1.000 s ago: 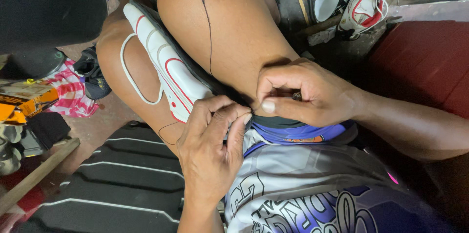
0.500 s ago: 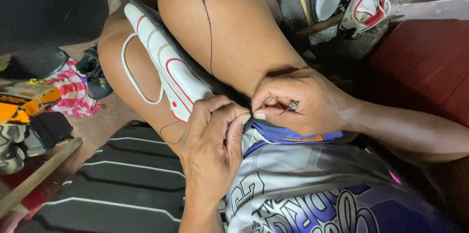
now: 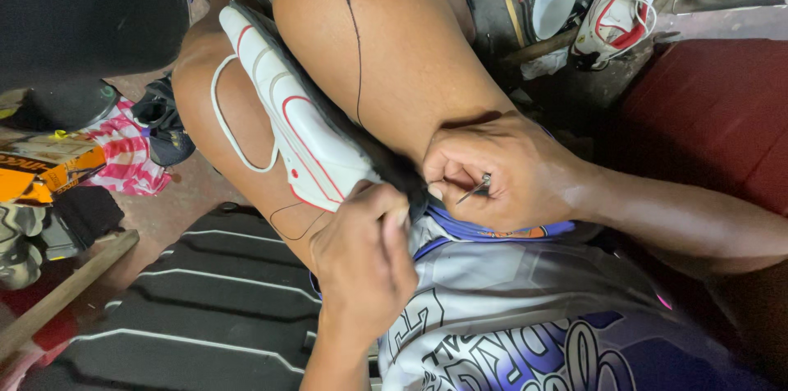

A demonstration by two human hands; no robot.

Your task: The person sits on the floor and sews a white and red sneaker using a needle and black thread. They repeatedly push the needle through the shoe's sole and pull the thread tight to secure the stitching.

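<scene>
While the white shoe (image 3: 308, 141), smooth with red piping and a looped white lace, lies wedged between the bare knees, the left hand (image 3: 361, 264) curls its fingers around its heel end; the right hand (image 3: 501, 169) pinches a thin metal needle (image 3: 474, 189) just beside it.

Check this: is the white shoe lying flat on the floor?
No, the white shoe is wedged between the person's knees, steadied by the left hand.

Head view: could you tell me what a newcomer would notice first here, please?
A white shoe with red trim is clamped between the person's bare knees at centre. The left hand grips its heel end, and the right hand pinches a thin metal needle beside it. Another white-and-red shoe lies top right.
</scene>
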